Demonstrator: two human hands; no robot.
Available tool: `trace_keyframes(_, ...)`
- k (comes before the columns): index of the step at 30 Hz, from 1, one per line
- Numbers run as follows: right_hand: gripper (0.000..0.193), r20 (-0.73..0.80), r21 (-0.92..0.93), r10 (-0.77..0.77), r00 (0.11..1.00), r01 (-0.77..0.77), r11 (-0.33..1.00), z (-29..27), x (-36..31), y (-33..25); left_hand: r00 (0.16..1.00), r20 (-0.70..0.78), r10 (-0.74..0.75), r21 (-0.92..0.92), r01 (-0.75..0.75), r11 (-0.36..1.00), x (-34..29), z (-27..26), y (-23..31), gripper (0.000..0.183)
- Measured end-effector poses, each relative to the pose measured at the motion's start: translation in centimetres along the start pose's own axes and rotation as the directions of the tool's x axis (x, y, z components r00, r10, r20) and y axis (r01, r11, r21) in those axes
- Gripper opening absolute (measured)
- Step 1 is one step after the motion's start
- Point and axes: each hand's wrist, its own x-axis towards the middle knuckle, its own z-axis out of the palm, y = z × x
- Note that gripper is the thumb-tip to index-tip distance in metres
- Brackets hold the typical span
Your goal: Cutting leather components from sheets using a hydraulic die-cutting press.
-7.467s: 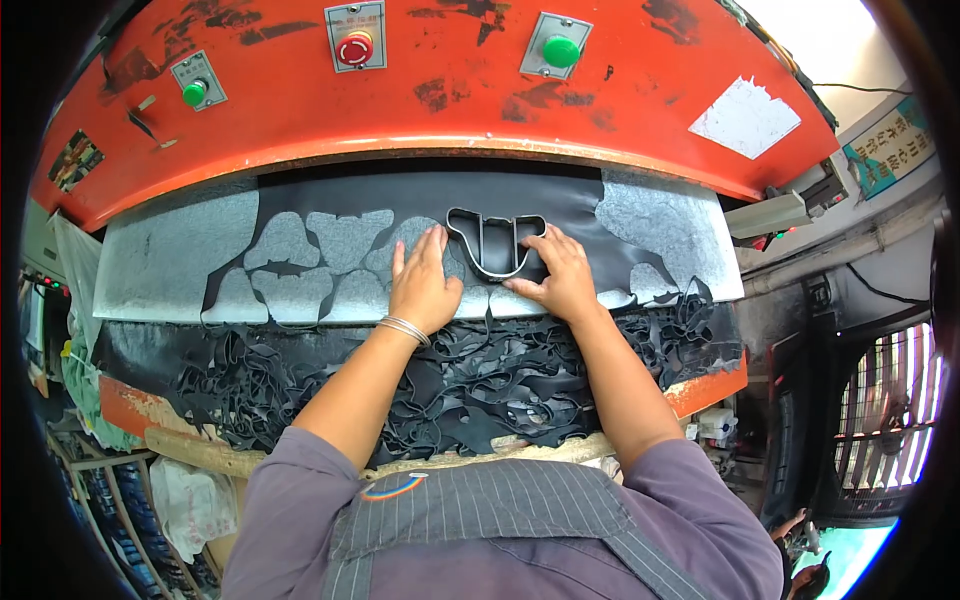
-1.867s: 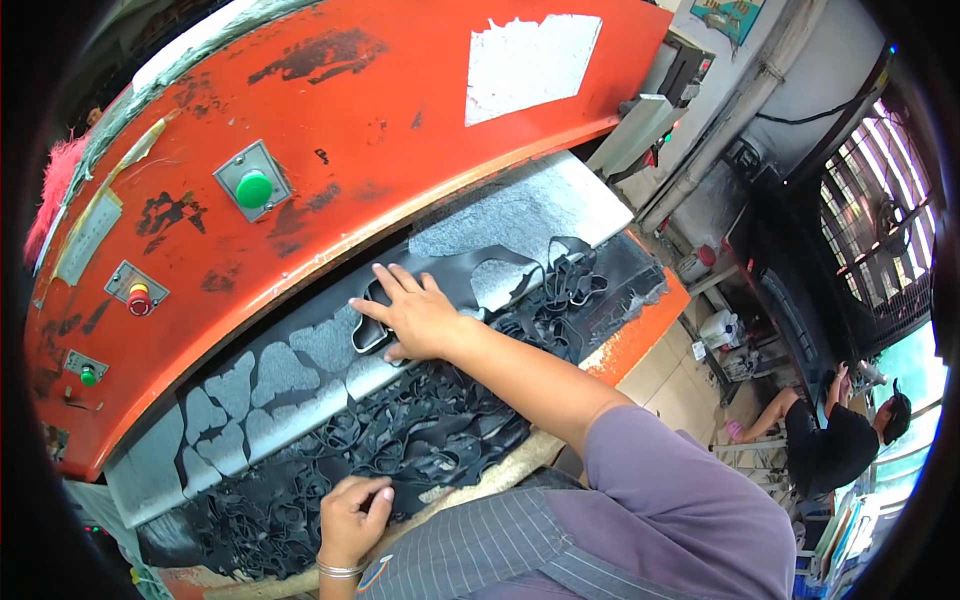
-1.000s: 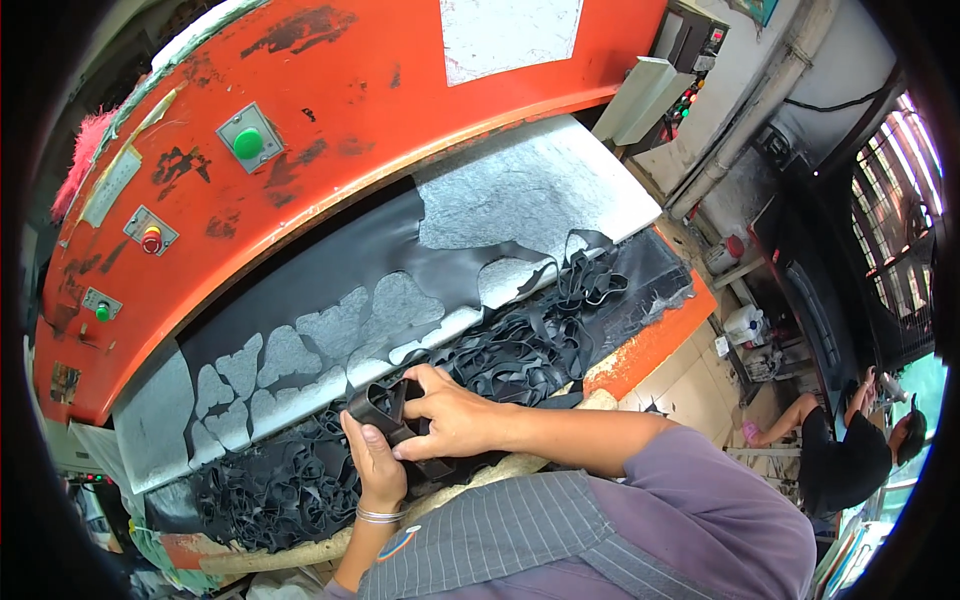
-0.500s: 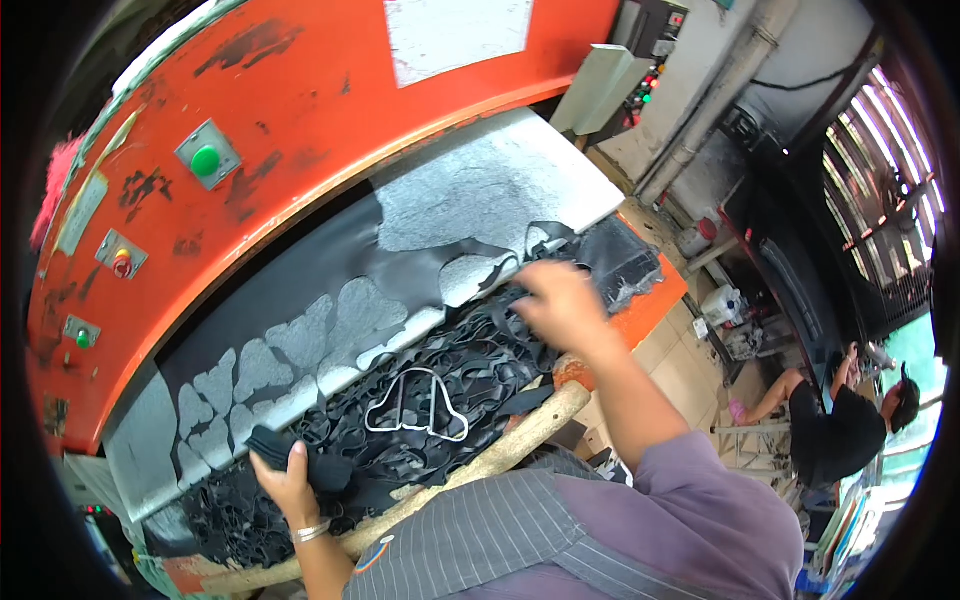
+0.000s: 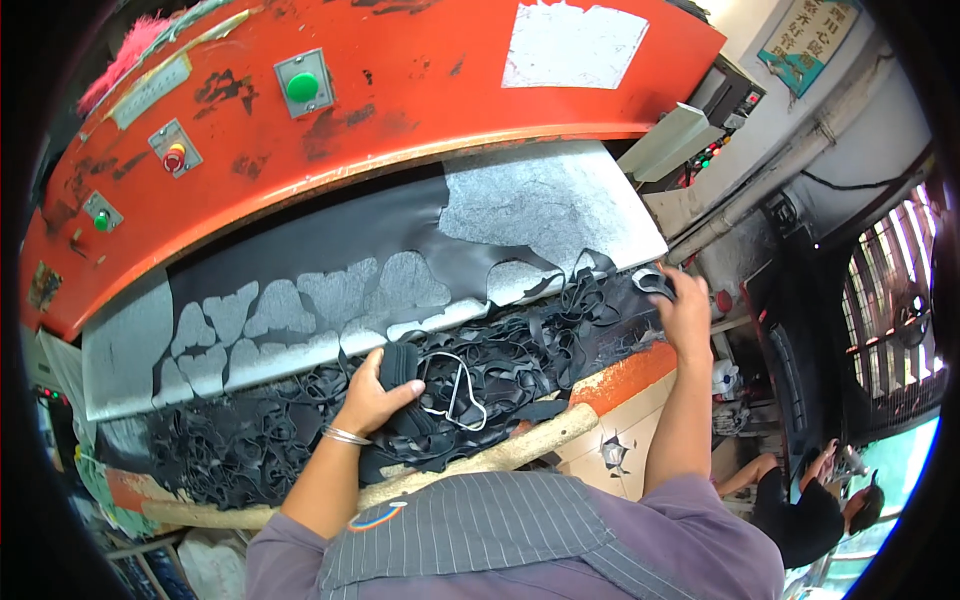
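A stack of cut black leather pieces (image 5: 401, 378) is gripped in my left hand (image 5: 372, 400), above a heap of thin black offcuts. Beside it, a silver metal cutting die (image 5: 468, 410) with an open outline rests on the offcuts. My right hand (image 5: 686, 310) is out past the right end of the heap, with fingers bent around a small dark loop (image 5: 652, 284) that has a pale middle; its exact kind is unclear. A black leather sheet (image 5: 330, 235) with several shaped holes along its near side lies on the pale cutting board (image 5: 560, 190).
An orange press beam (image 5: 420, 90) with green and red buttons spans above the board. The offcuts (image 5: 240, 450) fill a trough edged by a pale rounded bar (image 5: 500, 447). At far right, another person (image 5: 810, 510) sits near a dark table.
My left hand has moved right with the leather stack, close to the cutting die. My right hand has swung right, away from the leather sheet's edge. The head view has shifted.
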Motion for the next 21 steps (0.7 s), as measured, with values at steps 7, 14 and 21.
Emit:
trace_keyframes(7, 0.045, 0.164, 0.550, -0.759, 0.630, 0.580, 0.600, 7.9, 8.1, -14.4, 0.996, -0.024, -0.081, -0.593, 0.051, 0.804, -0.3, -1.3, -3.2, 0.040)
trace_keyframes(14, 0.052, 0.269, 0.628, -0.842, 0.468, 0.578, 0.521, 12.6, 10.3, -14.3, 0.995, -0.032, -0.091, -0.802, 0.029, 0.597, -1.1, -2.5, -2.9, 0.041)
trace_keyframes(21, 0.053, 0.207, 0.697, -0.730, 0.652, 0.425, 0.577, 14.0, 9.9, -12.4, 0.999, 0.001, -0.038, -0.798, 0.024, 0.602, -0.4, -2.8, -3.1, 0.045)
